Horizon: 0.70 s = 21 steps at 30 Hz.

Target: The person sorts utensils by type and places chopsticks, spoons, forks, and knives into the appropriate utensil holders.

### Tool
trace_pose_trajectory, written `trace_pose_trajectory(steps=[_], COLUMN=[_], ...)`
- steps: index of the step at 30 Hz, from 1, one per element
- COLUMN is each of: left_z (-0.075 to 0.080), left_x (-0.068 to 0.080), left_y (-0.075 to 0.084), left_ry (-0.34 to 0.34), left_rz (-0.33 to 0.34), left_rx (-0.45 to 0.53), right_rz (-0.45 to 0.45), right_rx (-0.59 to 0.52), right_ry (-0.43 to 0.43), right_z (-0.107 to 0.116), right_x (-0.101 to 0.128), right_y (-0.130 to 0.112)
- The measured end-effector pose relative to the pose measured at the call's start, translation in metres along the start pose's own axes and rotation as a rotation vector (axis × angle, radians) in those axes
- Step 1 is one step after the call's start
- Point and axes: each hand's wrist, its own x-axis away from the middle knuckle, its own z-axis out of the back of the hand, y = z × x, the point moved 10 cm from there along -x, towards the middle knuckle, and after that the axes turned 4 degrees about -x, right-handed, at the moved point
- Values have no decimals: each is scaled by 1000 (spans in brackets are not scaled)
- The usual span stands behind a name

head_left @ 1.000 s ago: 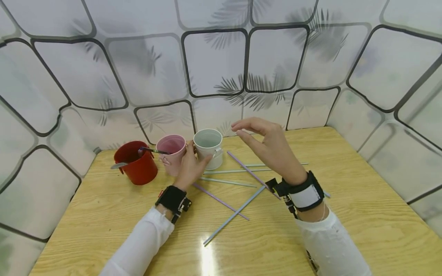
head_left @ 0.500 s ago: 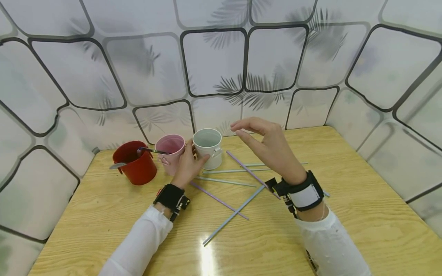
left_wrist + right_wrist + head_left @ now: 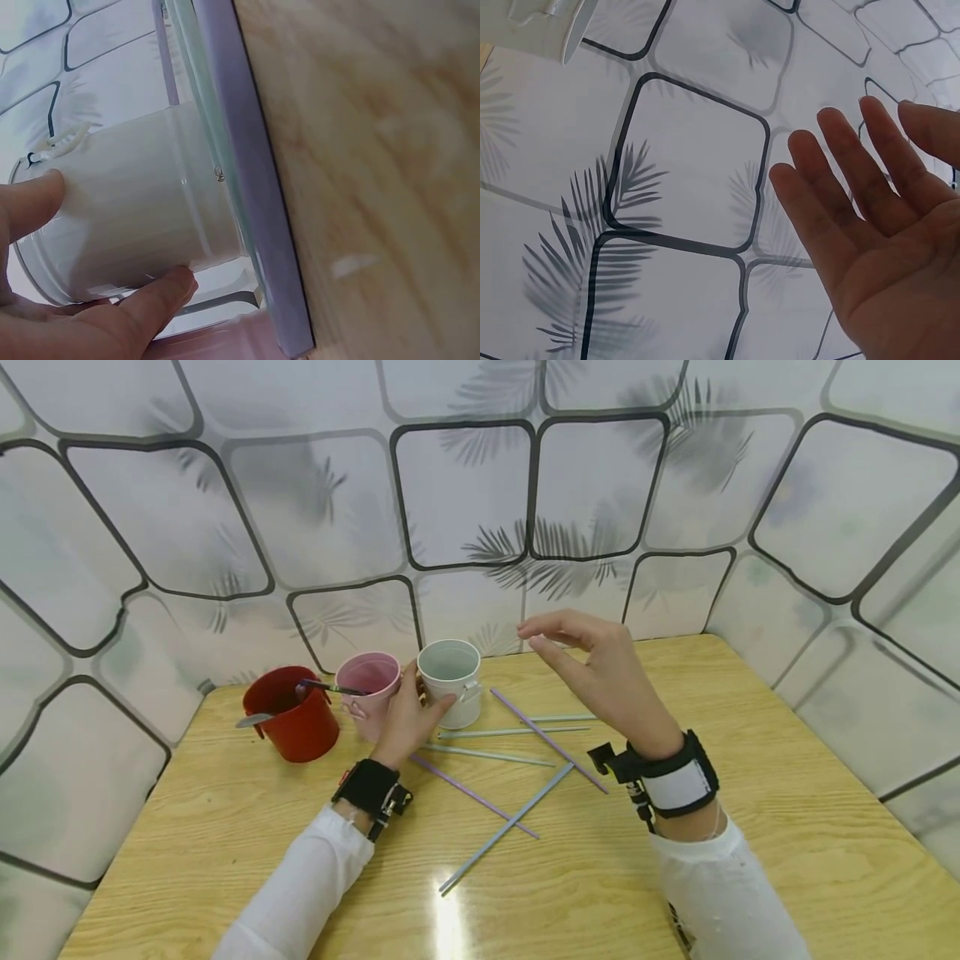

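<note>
At the back of the table stands a small white metal bucket (image 3: 463,703) with a side handle. My left hand (image 3: 407,720) grips its left side, the thumb at the front and the fingers reaching between it and a pink bucket (image 3: 365,717). In the left wrist view, thumb and fingers lie on opposite sides of the white bucket (image 3: 142,214). My right hand (image 3: 603,667) is raised above the table to the right, fingers loosely bent and holding nothing. In the right wrist view its palm shows bare, apart from the bucket (image 3: 532,30) at the corner.
Left of the pink bucket stands a red bucket (image 3: 306,737) with a grey flat tip (image 3: 255,720) poking over its rim. A thin dark rod (image 3: 343,689) spans both. Several thin purple, pale green and blue sticks (image 3: 506,831) lie crossed on the wooden table (image 3: 570,893). A patterned wall (image 3: 468,502) rises behind.
My right hand has shifted slightly right and stays raised. The left hand keeps its grip on the white bucket, which has barely moved.
</note>
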Motion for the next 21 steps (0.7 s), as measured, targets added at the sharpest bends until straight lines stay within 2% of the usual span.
trace_pose_trajectory(steps=[5,10,21], left_z=[-1,-2,-2], left_x=[0,-1,-2], left_y=[-2,-5,-7], left_ry=[-3,3,17], left_rz=[19,39,50], left_rx=[8,9,-8], right_rz=[-53,-132,-436], right_rx=[30,136,308], right_ry=[20,-5,-227], right_z=[15,29,44], right_x=[2,8,37], right_y=[12,35,119])
